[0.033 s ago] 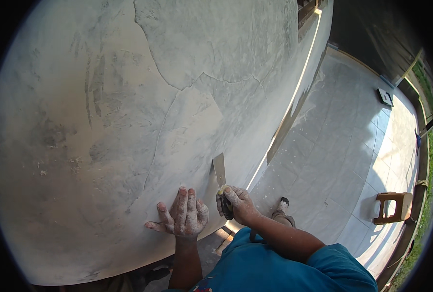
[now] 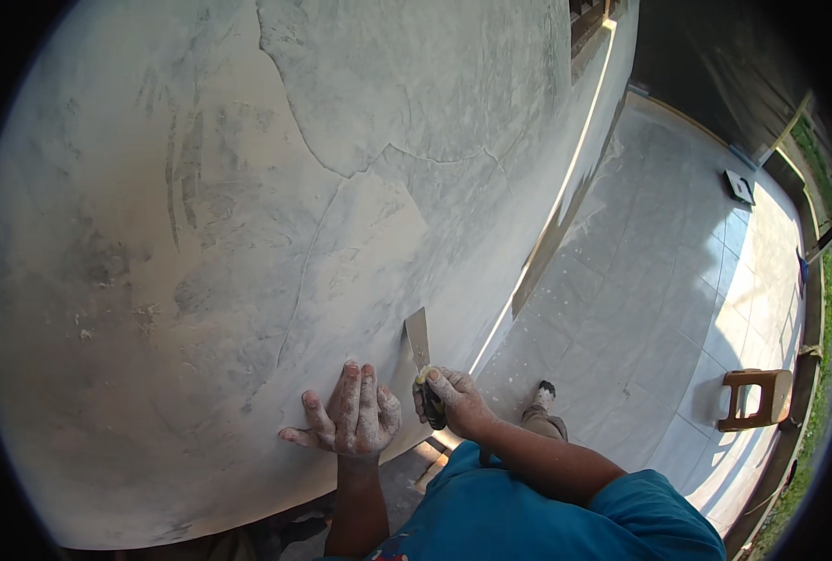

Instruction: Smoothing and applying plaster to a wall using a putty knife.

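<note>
A putty knife [image 2: 418, 338] with a flat metal blade and a dark handle is gripped in my right hand [image 2: 455, 400]. Its blade points up along a grey-white plastered wall [image 2: 247, 234], on or very close to the surface; I cannot tell if it touches. My left hand [image 2: 355, 416] lies with its fingers spread against the wall, left of the knife, and holds nothing. White dust coats both hands. A ragged crack-like edge [image 2: 346, 174] runs across the plaster above them.
Right of the wall stretches a tiled floor [image 2: 622, 309] with white specks. A brown stool [image 2: 755, 400] stands at the right, and a dark tray-like item [image 2: 739, 186] lies farther off. My foot [image 2: 544, 393] is right of the knife. A window opening [image 2: 588, 23] shows at the top.
My right hand has moved slightly nearer to me with the putty knife, and the blade has shifted down the wall. My left hand stays in place.
</note>
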The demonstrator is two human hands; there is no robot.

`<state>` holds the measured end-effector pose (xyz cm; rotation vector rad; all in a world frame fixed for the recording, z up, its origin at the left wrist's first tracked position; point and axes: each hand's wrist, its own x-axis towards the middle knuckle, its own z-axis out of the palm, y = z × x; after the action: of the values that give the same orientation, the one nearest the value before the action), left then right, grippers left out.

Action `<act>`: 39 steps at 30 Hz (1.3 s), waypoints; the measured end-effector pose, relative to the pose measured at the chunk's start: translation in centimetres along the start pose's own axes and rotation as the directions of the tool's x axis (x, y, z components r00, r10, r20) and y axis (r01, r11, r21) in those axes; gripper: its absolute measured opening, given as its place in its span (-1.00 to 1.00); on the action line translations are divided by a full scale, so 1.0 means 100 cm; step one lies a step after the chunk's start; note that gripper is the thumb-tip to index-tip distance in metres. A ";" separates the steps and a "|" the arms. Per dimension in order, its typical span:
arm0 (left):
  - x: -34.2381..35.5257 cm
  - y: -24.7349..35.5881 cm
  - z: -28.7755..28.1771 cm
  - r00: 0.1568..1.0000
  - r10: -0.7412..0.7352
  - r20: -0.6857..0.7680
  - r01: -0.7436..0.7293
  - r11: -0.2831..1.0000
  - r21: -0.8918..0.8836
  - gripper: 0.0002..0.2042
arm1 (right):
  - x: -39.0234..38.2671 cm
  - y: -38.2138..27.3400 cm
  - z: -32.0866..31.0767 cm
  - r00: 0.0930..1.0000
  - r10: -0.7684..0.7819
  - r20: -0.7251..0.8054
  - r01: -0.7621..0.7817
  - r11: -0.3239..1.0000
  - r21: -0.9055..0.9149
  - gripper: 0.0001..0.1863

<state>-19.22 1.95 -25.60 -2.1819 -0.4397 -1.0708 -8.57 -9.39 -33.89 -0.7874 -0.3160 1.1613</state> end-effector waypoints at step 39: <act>0.002 -0.001 -0.002 0.999 0.047 -0.003 -0.047 0.999 0.013 -0.75 | -0.002 -0.041 0.024 0.998 0.018 -0.059 0.000 0.954 0.298 -0.60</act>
<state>-19.26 1.89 -25.35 -2.1680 -0.3912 -1.0441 -7.23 -9.33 -29.38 -0.5569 -0.0820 1.1580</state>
